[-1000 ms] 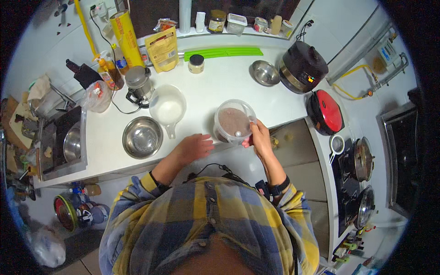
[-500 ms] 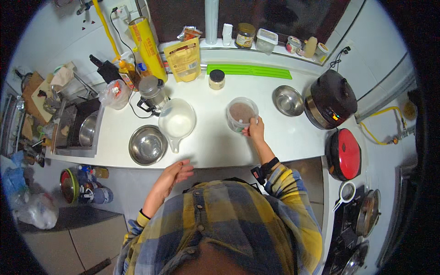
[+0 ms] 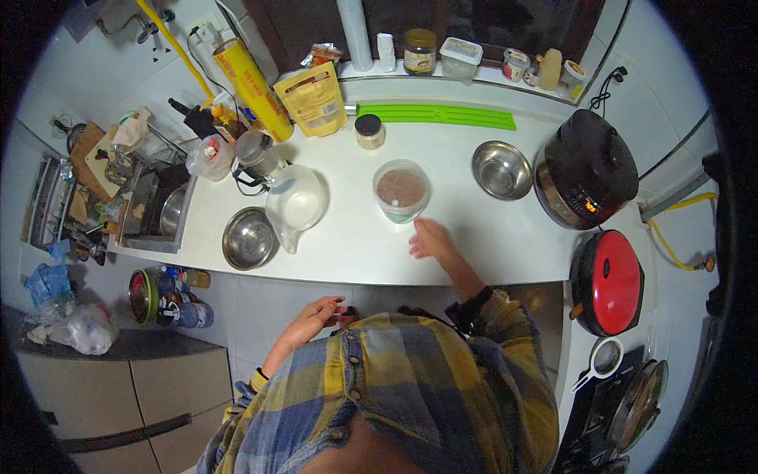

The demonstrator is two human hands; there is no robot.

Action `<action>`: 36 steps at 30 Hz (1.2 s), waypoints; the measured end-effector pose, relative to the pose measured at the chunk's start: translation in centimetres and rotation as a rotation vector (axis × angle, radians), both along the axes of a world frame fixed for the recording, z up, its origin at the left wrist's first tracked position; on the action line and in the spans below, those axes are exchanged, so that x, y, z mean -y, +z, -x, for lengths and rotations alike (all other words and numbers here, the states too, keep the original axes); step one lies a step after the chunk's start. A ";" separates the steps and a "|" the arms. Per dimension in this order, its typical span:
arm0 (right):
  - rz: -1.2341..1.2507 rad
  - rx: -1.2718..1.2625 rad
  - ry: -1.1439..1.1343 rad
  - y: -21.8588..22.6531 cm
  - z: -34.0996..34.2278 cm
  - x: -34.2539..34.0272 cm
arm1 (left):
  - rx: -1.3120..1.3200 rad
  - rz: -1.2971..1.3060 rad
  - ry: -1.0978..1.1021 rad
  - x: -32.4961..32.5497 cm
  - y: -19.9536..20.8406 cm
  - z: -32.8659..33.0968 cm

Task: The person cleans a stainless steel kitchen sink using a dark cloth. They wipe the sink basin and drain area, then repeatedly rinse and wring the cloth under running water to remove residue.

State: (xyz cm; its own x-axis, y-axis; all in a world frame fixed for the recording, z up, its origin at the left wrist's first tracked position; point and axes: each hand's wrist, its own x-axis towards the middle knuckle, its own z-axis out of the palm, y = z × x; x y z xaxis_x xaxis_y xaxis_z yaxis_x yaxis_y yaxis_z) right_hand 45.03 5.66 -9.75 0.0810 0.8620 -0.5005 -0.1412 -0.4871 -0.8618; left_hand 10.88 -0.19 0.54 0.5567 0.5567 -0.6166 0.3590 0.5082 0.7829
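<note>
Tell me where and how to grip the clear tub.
The clear tub is probably best gripped by its outer wall, from the near right, where the right hand is: it stands upright, and its round body suits a wrapped grasp.

From the brown-filled tub (image 3: 403, 212): counter (image 3: 371, 251) passable at 7 o'clock, and at 1 until the green strip (image 3: 436, 116). Obstructions: jug (image 3: 287, 215), 9; lidded jar (image 3: 369, 134), 11; steel bowl (image 3: 500, 172), 3; right hand (image 3: 433, 240), 5.

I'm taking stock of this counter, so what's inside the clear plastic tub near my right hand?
The clear plastic tub holds a brown, powdery-looking material, its top surface visible. Whatever lies beneath that surface is covered, so I can't tell what's there.
</note>
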 end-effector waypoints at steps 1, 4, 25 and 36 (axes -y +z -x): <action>-0.002 0.072 0.146 0.0 -0.5 1.8 | -0.021 -0.029 -0.005 0.6 -1.0 0.3; 0.032 0.305 0.510 -2.3 -3.8 7.2 | -0.045 -0.030 -0.031 1.0 -2.4 -0.5; 0.819 0.043 -0.530 -9.0 10.8 56.7 | -0.038 -0.330 -0.700 -1.9 -9.8 0.0; 0.650 0.231 -0.445 -7.7 10.5 51.9 | 0.190 -0.663 -1.036 2.4 -7.7 -6.9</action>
State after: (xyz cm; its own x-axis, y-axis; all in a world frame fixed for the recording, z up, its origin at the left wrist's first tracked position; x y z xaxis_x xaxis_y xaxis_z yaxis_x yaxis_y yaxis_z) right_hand 34.58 -46.25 -17.46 0.5092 0.2685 -0.8177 -0.2923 -0.8397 -0.4577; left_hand 17.77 -2.60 -7.16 0.9688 -0.0245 -0.2465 0.2080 -0.4597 0.8634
